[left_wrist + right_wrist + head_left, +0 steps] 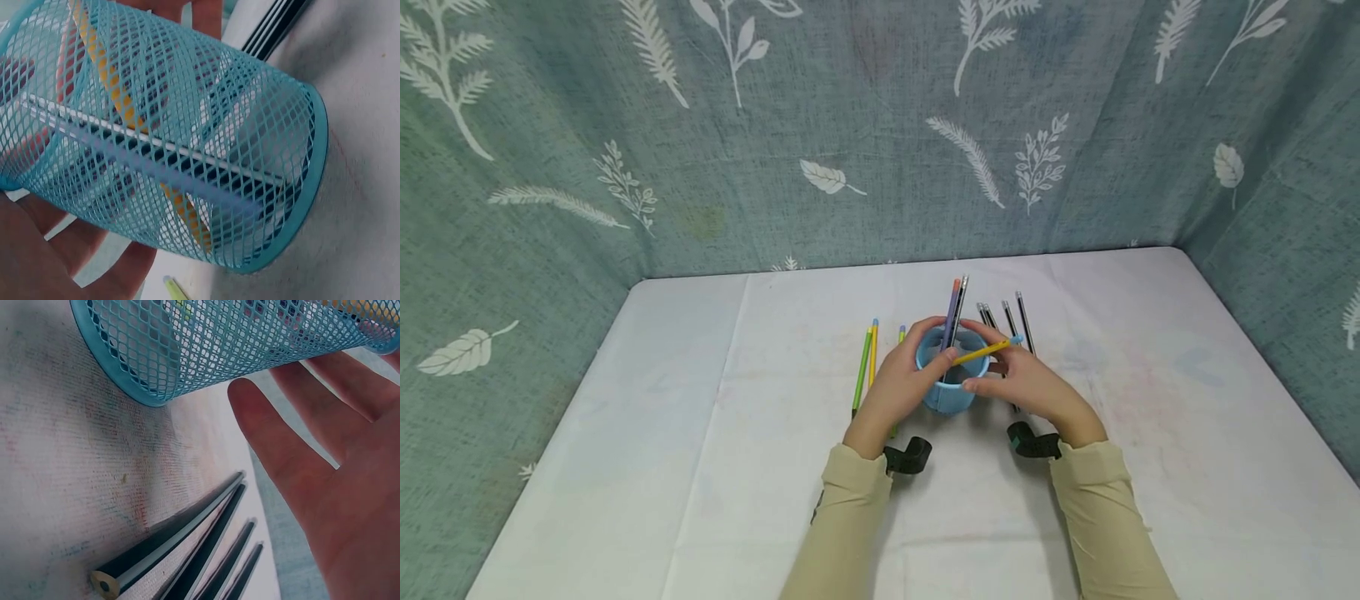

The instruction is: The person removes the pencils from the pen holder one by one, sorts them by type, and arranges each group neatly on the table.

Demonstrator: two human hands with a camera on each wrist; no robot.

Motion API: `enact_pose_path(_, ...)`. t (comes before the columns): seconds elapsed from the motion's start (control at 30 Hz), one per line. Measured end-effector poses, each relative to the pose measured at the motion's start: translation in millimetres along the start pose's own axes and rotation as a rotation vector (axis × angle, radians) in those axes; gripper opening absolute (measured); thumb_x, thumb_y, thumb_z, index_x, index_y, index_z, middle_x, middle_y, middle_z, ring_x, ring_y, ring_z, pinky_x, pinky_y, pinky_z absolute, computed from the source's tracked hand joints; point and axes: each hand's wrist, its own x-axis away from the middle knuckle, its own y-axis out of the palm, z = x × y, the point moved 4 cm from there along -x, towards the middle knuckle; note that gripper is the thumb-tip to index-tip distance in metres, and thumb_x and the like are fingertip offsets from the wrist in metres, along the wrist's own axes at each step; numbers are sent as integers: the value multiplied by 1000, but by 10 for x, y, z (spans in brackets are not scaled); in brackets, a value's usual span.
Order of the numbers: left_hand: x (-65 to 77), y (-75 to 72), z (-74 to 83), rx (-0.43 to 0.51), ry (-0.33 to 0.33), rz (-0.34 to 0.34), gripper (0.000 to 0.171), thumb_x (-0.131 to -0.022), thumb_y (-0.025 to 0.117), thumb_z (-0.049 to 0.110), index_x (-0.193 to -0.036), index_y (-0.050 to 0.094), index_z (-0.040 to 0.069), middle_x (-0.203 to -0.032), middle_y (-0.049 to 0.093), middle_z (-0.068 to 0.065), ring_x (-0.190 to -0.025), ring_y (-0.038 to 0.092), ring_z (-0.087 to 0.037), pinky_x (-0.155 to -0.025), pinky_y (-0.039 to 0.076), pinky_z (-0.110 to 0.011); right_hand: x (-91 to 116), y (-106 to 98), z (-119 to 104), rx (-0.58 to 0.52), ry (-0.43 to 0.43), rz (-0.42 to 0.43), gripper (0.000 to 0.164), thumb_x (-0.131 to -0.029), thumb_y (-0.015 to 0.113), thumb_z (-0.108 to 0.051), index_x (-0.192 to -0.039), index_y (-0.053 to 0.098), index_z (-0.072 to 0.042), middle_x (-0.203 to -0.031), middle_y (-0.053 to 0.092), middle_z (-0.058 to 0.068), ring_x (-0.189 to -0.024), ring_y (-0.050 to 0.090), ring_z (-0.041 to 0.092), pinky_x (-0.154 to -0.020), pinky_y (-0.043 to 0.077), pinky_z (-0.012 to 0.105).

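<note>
A light-blue mesh pencil cup (950, 401) stands between both hands near the middle of the table. My left hand (901, 385) grips its left side, thumb over the rim. On the opposite side, my right hand (1032, 385) holds the cup with fingers curved round it. A purple pencil (952, 312) and a black-and-silver pencil (962, 296) rise from the cup. Slanting across the rim toward the right hand is a yellow pencil (988, 352) with a blue end. Through the mesh, the left wrist view shows the purple pencil (181, 181) and yellow pencil (112, 81) inside.
Left of the cup lie a green pencil (861, 371), another yellow pencil (873, 350) and a partly hidden green one (902, 333). Several black-and-silver pencils (212, 550) lie to the right, partly behind the right hand. A leaf-patterned curtain (880, 167) borders the white table (737, 467).
</note>
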Motion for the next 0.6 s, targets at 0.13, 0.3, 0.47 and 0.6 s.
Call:
enact_pose_path(0.13, 6, -7, 32, -7, 3, 27, 47, -85, 49, 53, -129, 36, 43, -134, 40, 9, -124, 34, -15, -94, 33, -47, -11, 9, 3, 18, 8, -7, 78, -80, 67, -31, -142, 21, -27, -146, 17, 9, -117, 42, 38, -87, 42, 43)
enact_pose_path(0.3, 13, -9, 87, -64, 57, 64, 47, -87, 48, 48, -130, 41, 32, -132, 41, 11, -123, 34, -10, -97, 31, -39, -10, 12, 28, 22, -3, -13, 76, -81, 66, -27, -142, 21, -28, -145, 18, 10, -115, 43, 38, -85, 43, 42)
enact_pose_path(0.47, 6, -5, 123, -95, 70, 87, 44, -88, 51, 43, -129, 43, 30, -129, 43, 11, -121, 37, -9, -96, 33, -37, -16, 6, 31, 10, -18, -11, 75, -82, 66, -20, -142, 21, -26, -146, 17, 8, -115, 44, 36, -85, 43, 41)
enact_pose_path(0.6, 5, 8, 132, -89, 38, 93, 44, -87, 55, 40, -128, 43, 29, -130, 42, 10, -122, 37, -10, -96, 33, -39, -13, 8, -1, 22, -18, -10, 76, -81, 67, -25, -142, 22, -25, -146, 17, 7, -115, 44, 35, -85, 43, 41)
